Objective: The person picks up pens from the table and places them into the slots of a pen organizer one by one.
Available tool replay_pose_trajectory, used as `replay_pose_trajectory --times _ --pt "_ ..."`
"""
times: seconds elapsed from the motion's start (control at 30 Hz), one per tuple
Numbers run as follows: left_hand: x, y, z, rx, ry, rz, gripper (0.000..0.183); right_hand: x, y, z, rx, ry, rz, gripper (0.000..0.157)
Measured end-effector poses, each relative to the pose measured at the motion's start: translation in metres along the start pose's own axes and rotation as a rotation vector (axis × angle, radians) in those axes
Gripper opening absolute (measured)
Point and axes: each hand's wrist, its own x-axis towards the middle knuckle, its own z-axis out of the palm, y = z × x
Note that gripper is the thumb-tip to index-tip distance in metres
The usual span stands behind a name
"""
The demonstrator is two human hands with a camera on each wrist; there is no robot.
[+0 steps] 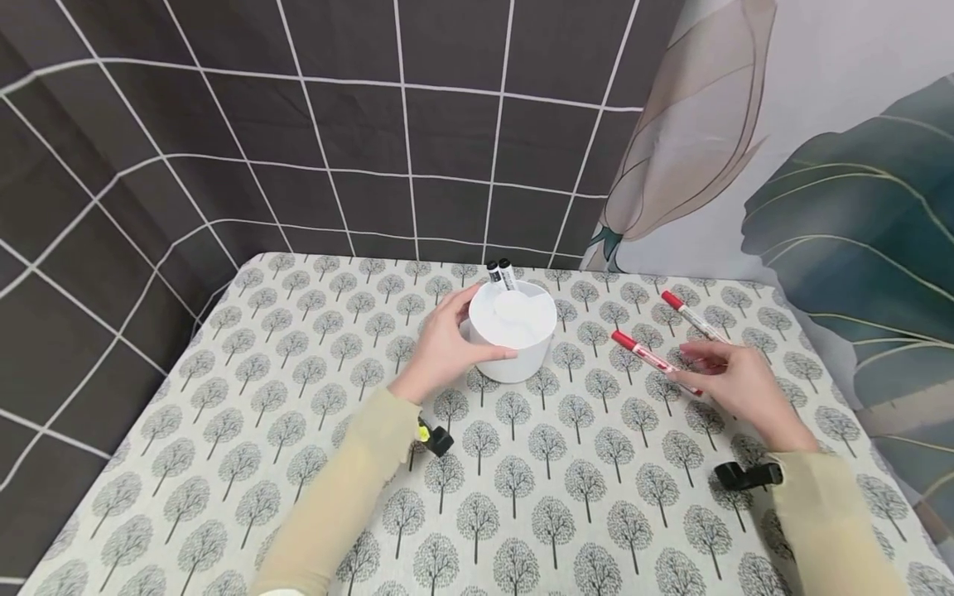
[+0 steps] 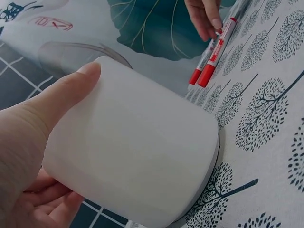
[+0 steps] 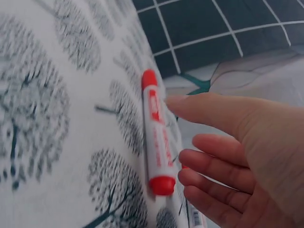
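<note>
My left hand (image 1: 447, 343) grips a white round container (image 1: 525, 362) by its side, thumb in front and fingers behind; the left wrist view shows the container's smooth wall (image 2: 137, 137). Two black-capped markers (image 1: 508, 275) lean inside it, tops above the rim. To the right, my right hand (image 1: 734, 381) hovers over a white marker with a red cap (image 1: 644, 353). In the right wrist view the thumb is close beside this marker (image 3: 158, 128), the other fingers slightly bent, nothing held between them. Another red-capped marker (image 1: 693, 316) lies just beyond, partly behind the hand.
A tree-patterned cloth (image 1: 514, 497) covers the table. Behind it hangs a dark curtain with white grid lines (image 1: 358, 124), and at the right a leaf-and-flower curtain (image 1: 857, 207). Each wrist wears a small black camera (image 1: 749, 475).
</note>
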Motion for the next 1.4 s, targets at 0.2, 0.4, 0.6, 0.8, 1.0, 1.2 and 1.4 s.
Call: replay_pose_trajectory --times 0.2,0.4,0.6,0.8,1.0,1.2,1.4 --pt "0.001 0.0 -0.002 -0.022 -0.013 0.021 0.112 -0.003 0.007 -0.001 -0.027 -0.027 0.019 0.06" --pt "0.002 0.002 -0.005 0.003 -0.011 0.006 0.11 -0.002 0.009 0.0 -0.072 -0.025 -0.032 0.046" --pt "0.002 0.002 -0.006 -0.011 -0.017 0.015 0.109 -0.001 0.01 0.002 -0.091 0.008 -0.076 0.032" --pt "0.002 0.001 -0.007 -0.03 -0.024 0.023 0.108 -0.001 0.012 0.004 -0.072 0.008 -0.084 0.029" --pt "0.002 0.001 -0.007 -0.037 -0.026 0.02 0.109 -0.001 0.012 0.006 -0.056 0.002 -0.069 0.031" --pt "0.003 -0.002 -0.007 -0.042 -0.033 0.019 0.109 0.0 0.005 0.005 0.029 -0.009 -0.024 0.037" --pt "0.002 -0.001 -0.006 -0.05 -0.04 0.002 0.109 0.002 -0.004 0.003 0.04 0.044 -0.03 0.037"
